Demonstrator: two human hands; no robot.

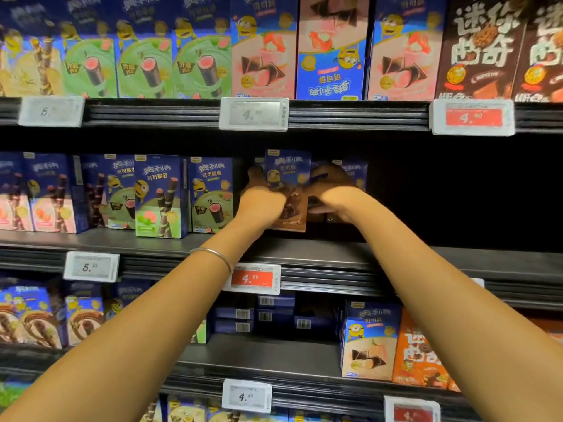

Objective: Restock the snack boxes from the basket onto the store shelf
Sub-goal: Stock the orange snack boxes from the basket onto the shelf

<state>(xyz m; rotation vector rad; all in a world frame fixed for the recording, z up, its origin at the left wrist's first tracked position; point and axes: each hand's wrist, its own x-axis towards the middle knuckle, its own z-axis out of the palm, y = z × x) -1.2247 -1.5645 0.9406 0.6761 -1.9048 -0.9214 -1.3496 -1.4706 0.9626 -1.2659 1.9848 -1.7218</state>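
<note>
Big wall of store shelving [304, 257] fills the view, 4 tiers showing, dark metal ledges running left to right. Top tier is packed tight: green-fronted boxes [143, 56] at left, pink-fronted boxes [263, 56] in the middle with 1 of them standing upside down [332, 50], brown boxes [481, 50] at right. The middle tier has a row of blue boxes [161, 196] along its left half, and to the right of the hands it falls away into shadow, where I cannot tell what stands. Lower tier: flat-stacked boxes showing barcodes [265, 312] in the centre, an orange box [417, 351] at right.

Both arms reach up and forward to the middle tier. There's the snack box [288, 190], blue on top, brown at the bottom, upright, its base at the shelf ledge, with more of the same kind just behind it. The left hand [262, 202] is wrapped on the box's left edge, the right hand [330, 193] is clasped on its right edge, so both are gripping it. A thin bracelet [213, 257] rings the left wrist.

Price tags along the ledges: a white one reading 4.90 [254, 114] above, a red one reading 4.60 [252, 279] right under the left forearm.
</note>
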